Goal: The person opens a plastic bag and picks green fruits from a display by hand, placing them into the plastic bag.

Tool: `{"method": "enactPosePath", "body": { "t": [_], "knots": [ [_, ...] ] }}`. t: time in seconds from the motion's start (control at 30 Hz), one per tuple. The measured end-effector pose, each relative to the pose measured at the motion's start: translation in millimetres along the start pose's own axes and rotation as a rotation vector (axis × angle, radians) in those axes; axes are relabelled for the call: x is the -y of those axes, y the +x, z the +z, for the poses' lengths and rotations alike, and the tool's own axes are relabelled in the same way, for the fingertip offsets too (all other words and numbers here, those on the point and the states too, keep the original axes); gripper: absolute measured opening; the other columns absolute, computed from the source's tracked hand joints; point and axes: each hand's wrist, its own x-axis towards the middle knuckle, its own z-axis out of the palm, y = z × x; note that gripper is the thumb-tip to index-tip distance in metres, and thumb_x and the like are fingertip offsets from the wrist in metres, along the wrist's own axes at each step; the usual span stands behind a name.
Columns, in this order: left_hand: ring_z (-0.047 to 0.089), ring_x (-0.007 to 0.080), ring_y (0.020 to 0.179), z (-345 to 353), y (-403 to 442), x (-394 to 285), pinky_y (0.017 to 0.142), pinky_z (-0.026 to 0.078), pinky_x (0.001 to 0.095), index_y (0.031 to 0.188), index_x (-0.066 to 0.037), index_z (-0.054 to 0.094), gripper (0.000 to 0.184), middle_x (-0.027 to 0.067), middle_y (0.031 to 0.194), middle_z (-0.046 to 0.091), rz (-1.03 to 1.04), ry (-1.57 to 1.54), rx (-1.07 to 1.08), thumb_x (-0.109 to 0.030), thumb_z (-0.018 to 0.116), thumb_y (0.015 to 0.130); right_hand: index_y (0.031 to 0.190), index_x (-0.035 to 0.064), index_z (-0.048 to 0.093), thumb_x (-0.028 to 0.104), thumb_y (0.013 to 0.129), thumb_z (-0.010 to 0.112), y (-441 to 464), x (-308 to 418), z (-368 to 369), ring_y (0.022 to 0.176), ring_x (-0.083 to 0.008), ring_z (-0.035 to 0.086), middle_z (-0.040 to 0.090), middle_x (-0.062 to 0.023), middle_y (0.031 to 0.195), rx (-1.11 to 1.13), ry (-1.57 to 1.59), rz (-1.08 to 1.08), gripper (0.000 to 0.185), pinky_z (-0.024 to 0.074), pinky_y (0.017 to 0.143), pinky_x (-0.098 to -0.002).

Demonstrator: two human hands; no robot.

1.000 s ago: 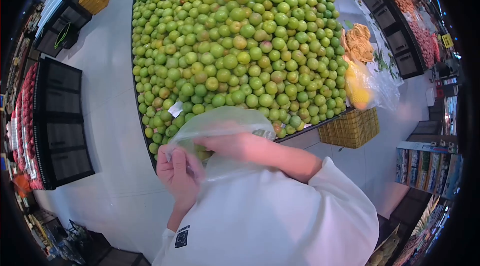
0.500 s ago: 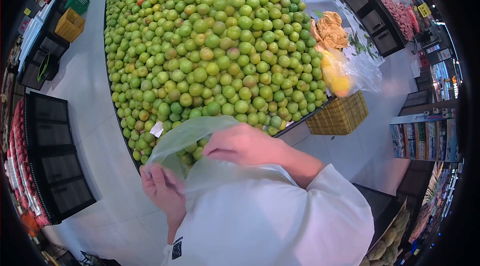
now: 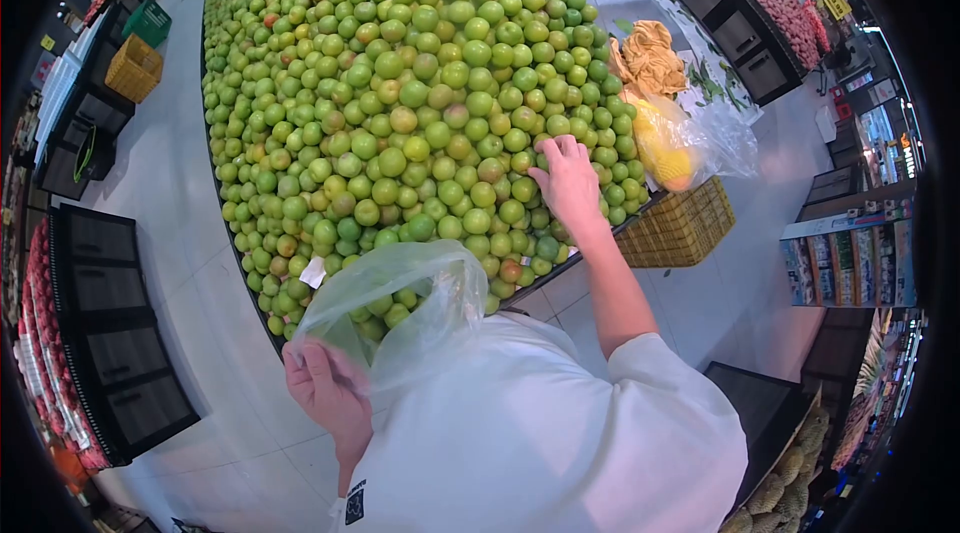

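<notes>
A large heap of round green fruit [image 3: 400,123], some blushed red, fills the stand in front of me. At its near edge my left hand [image 3: 325,383] pinches the rim of a clear plastic bag [image 3: 430,303], which hangs open, with green fruit seen through it. Farther right, my right hand [image 3: 568,181] rests on the fruit near the heap's right side, its fingers curled down over them. Whether a fruit is gripped under those fingers is hidden. A small white paper [image 3: 313,273] lies on the fruit above my left hand.
Right of the heap lie an orange cloth [image 3: 652,60] and a clear bag with something yellow [image 3: 665,148]. A yellow woven basket [image 3: 682,225] stands below the stand's right corner. Dark cabinets [image 3: 120,323] line the left, beyond the floor.
My right hand has left the bag and reached up and right onto the fruit. My left hand still holds the bag. The view has shifted, so the heap appears farther left and higher.
</notes>
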Motion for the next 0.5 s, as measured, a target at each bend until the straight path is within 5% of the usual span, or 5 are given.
{"method": "enactPosePath", "body": {
  "t": [0.13, 0.33, 0.5],
  "knots": [
    [0.048, 0.0042, 0.056, 9.3, 1.7, 2.3, 0.047, 0.038, 0.019, 0.092, -0.007, 0.049, 0.012, -0.0015, 0.069, 0.052, 0.047, 0.045, -0.141, -0.013, 0.047, 0.103, 0.111, 0.0087, 0.055, 0.01, 0.075, 0.074, 3.6, -6.1, -7.0, 0.099, -0.0316, 0.054, 0.055, -0.0117, 0.106, 0.072, 0.104, 0.013, 0.04, 0.0499, 0.082, -0.0431],
    [0.044, 0.0046, 0.049, 4.3, -1.9, -2.4, 0.041, 0.034, 0.02, 0.093, -0.007, 0.05, 0.013, -0.0011, 0.066, 0.05, 0.012, 0.025, -0.047, -0.015, 0.048, 0.103, 0.117, 0.0081, 0.054, 0.01, 0.078, 0.066, 23.2, -22.7, -7.5, 0.099, -0.0324, 0.054, 0.056, -0.0133, 0.113, -0.22, -0.016, 0.046, 0.041, 0.0495, 0.085, -0.0425],
    [0.044, 0.0033, 0.051, 10.4, -2.9, -8.0, 0.044, 0.034, 0.0195, 0.088, -0.008, 0.052, 0.016, -0.0028, 0.064, 0.051, -0.012, 0.028, -0.037, -0.016, 0.05, 0.102, 0.117, 0.0079, 0.054, 0.013, 0.077, 0.068, 35.7, -28.5, 12.0, 0.095, -0.0316, 0.057, 0.058, -0.0115, 0.106, -0.146, -0.161, -0.01, 0.043, 0.0522, 0.079, -0.0413]
  ]
}}
